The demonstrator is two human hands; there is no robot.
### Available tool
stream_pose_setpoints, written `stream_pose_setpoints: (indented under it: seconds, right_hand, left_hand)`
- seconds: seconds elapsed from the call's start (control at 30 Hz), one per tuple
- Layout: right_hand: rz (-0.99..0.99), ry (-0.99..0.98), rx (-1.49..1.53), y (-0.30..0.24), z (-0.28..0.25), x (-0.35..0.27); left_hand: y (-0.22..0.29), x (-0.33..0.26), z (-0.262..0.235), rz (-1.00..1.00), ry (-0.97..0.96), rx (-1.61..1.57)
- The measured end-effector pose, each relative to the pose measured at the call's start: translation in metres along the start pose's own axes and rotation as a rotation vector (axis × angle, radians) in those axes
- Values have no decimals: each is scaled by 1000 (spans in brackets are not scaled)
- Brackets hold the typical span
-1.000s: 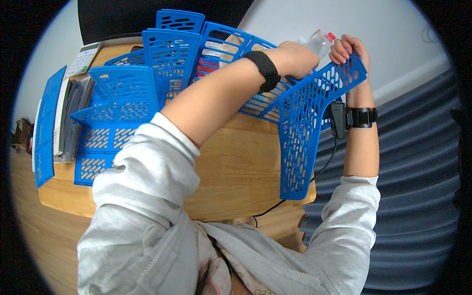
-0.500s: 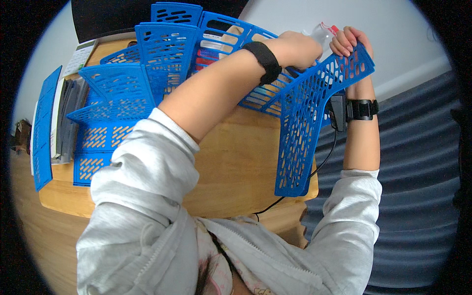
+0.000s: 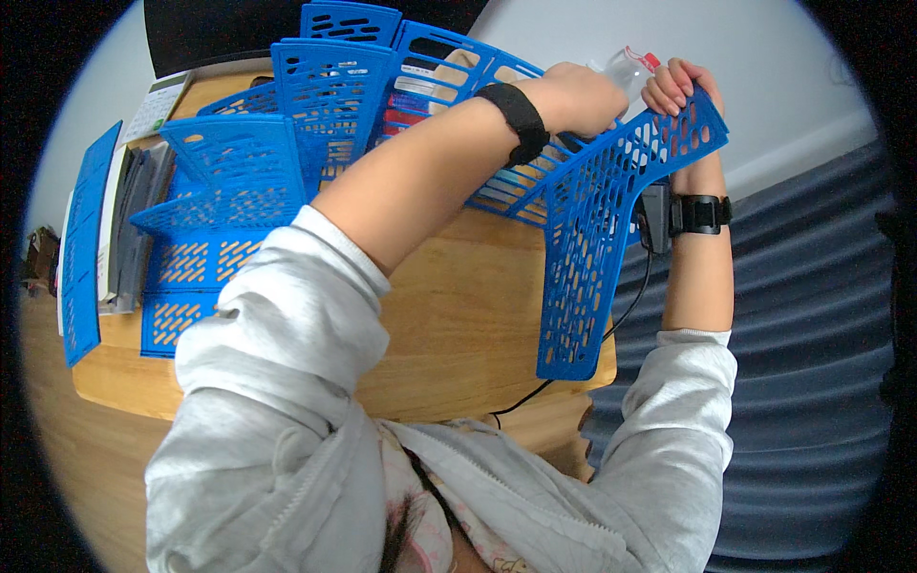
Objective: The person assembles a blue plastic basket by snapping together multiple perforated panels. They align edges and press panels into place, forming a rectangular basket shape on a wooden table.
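Note:
A blue slotted plastic file rack (image 3: 334,91) stands across the wooden table, its upright dividers fanned out and joined by back panels. My right hand (image 3: 682,88) curls its fingers over the upper end of the rightmost divider (image 3: 583,258), gripping it. Close to where that divider meets the back panel, my left hand (image 3: 585,100) is closed in a fist. Its fingertips are mostly hidden, and what they hold I cannot make out. Behind my hands a clear plastic bottle (image 3: 626,69) with a red cap shows in part.
Files and folders (image 3: 129,224) stand in the rack's left compartment. A calculator (image 3: 158,107) lies at the far left, before a black screen (image 3: 306,29). A black cable (image 3: 527,401) hangs by the right edge of the wooden table (image 3: 449,315). Dark blue pleated fabric (image 3: 774,382) covers the right side.
The rack's left dividers appear slightly further right in the picture. Both hands keep nearly the same places, the right one still on the rightmost divider.

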State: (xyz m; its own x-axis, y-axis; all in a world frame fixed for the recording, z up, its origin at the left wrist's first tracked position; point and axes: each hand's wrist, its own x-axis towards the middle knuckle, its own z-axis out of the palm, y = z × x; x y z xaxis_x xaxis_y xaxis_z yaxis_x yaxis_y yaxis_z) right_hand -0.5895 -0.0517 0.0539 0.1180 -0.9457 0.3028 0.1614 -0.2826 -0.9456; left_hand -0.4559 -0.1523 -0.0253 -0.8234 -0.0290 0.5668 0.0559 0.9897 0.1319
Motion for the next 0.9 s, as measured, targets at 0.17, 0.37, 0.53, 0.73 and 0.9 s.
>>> stream_pose_setpoints:
  seconds: [0.17, 0.37, 0.53, 0.73, 0.9]
  right_hand:
    - [-16, 114, -11, 15, 0, -6]
    - [-34, 167, 127, 44, -8, -14]
    - [-17, 390, 32, 36, -7, -24]
    - [65, 543, -114, 28, -3, -31]
    - [147, 450, -118, 24, -4, -27]
  left_hand:
    - [-1, 2, 0, -21, -16, -4]
    - [-3, 2, -5, -15, -47, -22]
    - [1, 3, 0, -20, -8, -38]
    - [2, 2, -2, -36, 3, -55]
    - [3, 0, -4, -32, -5, -63]
